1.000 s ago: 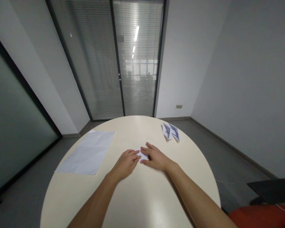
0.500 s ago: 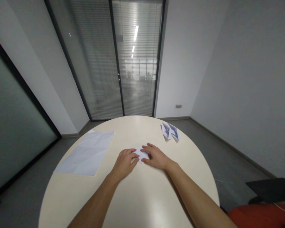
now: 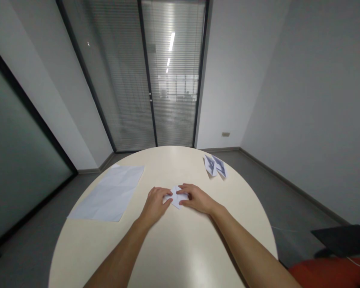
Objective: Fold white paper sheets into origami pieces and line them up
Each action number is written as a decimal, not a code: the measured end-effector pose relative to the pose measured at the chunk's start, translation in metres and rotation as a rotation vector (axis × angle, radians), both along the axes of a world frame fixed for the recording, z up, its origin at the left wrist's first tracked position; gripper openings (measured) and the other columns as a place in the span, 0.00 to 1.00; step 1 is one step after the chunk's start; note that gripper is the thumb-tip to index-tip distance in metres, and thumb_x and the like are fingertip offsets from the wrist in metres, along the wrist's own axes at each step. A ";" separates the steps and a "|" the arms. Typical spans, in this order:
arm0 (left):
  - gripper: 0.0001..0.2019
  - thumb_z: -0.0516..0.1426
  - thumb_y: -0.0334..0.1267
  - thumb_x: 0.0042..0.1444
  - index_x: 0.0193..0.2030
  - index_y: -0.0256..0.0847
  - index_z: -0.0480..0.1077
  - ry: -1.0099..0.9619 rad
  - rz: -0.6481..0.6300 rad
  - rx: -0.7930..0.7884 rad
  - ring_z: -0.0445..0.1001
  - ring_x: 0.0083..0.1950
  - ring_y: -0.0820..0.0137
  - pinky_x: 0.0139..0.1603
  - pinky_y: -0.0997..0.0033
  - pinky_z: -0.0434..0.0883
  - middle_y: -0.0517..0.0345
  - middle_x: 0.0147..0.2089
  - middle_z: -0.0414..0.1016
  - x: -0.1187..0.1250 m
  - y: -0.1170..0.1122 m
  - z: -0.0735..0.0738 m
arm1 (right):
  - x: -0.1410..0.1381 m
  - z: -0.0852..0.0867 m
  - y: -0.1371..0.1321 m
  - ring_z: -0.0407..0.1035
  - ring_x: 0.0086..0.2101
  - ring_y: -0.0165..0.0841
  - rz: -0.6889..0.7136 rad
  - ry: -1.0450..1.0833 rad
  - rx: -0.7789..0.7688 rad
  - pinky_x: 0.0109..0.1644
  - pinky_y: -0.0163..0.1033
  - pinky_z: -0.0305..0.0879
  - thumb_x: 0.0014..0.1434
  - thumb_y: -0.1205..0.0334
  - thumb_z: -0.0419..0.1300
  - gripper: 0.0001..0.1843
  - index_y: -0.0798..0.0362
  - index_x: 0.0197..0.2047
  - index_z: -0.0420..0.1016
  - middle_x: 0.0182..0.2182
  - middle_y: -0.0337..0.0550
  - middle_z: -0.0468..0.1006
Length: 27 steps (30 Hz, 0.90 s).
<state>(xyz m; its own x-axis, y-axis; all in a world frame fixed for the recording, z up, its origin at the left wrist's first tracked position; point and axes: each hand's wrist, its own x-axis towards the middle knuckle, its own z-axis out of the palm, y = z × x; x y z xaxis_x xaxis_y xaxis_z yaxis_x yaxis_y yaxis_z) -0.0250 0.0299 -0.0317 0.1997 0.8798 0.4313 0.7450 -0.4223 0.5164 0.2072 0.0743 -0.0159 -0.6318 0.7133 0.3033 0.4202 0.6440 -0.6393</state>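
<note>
pinching a small folded white paper [image 3: 176, 196] near the middle of the round table [image 3: 180, 248], the left hand [image 3: 155, 204] and right hand [image 3: 196, 198] each close fingertips on an opposite edge. risk, as judged: uneven pull could skew the crease or tear the thin fold. flat creased sheet [image 3: 109, 194] lies well apart left, two folded pieces [image 3: 215, 165] far right.

More folded paper [image 3: 176, 197] (between hands) uncovered
</note>
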 end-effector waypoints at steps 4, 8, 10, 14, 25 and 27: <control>0.19 0.63 0.32 0.57 0.56 0.45 0.72 -0.044 0.049 0.019 0.75 0.53 0.59 0.61 0.52 0.67 0.54 0.50 0.80 0.001 0.000 -0.004 | -0.004 0.003 -0.005 0.72 0.55 0.45 0.008 0.081 -0.076 0.50 0.45 0.74 0.55 0.64 0.70 0.25 0.46 0.57 0.79 0.62 0.51 0.71; 0.23 0.61 0.33 0.59 0.62 0.44 0.68 -0.035 0.068 0.041 0.76 0.50 0.60 0.63 0.48 0.65 0.54 0.46 0.80 0.001 0.002 -0.007 | -0.008 0.008 -0.007 0.69 0.57 0.43 0.032 0.126 -0.025 0.57 0.47 0.70 0.56 0.68 0.68 0.29 0.45 0.60 0.75 0.60 0.50 0.72; 0.20 0.59 0.34 0.61 0.60 0.43 0.69 -0.033 0.073 0.048 0.77 0.48 0.61 0.65 0.47 0.64 0.54 0.45 0.81 0.001 0.003 -0.006 | -0.010 0.009 -0.008 0.68 0.58 0.42 0.032 0.150 0.023 0.62 0.49 0.66 0.57 0.68 0.67 0.31 0.45 0.64 0.71 0.60 0.49 0.72; 0.09 0.56 0.36 0.66 0.51 0.43 0.73 -0.046 0.055 0.094 0.76 0.49 0.61 0.65 0.48 0.63 0.53 0.46 0.81 0.004 0.001 0.004 | -0.012 0.010 -0.008 0.71 0.54 0.40 -0.028 0.183 0.102 0.60 0.48 0.67 0.63 0.65 0.63 0.32 0.45 0.69 0.64 0.56 0.49 0.75; 0.10 0.54 0.39 0.69 0.43 0.43 0.77 -0.143 -0.019 0.201 0.75 0.47 0.64 0.51 0.63 0.70 0.55 0.42 0.79 0.010 -0.011 0.027 | -0.010 0.019 -0.010 0.76 0.42 0.38 -0.088 0.276 0.308 0.49 0.45 0.71 0.69 0.55 0.59 0.11 0.48 0.46 0.81 0.40 0.47 0.83; 0.10 0.54 0.39 0.69 0.43 0.42 0.77 -0.169 -0.017 0.185 0.74 0.47 0.65 0.51 0.64 0.70 0.55 0.42 0.79 0.010 -0.012 0.027 | -0.010 0.017 -0.009 0.76 0.42 0.38 -0.097 0.297 0.286 0.49 0.45 0.71 0.68 0.54 0.60 0.11 0.48 0.45 0.82 0.39 0.47 0.83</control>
<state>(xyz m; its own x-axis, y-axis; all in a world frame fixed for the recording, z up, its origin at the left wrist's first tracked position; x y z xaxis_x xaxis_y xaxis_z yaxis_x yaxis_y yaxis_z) -0.0154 0.0182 -0.0046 0.1253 0.7796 0.6136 0.6463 -0.5334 0.5457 0.1968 0.0650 0.0015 -0.4212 0.6256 0.6567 0.3118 0.7798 -0.5428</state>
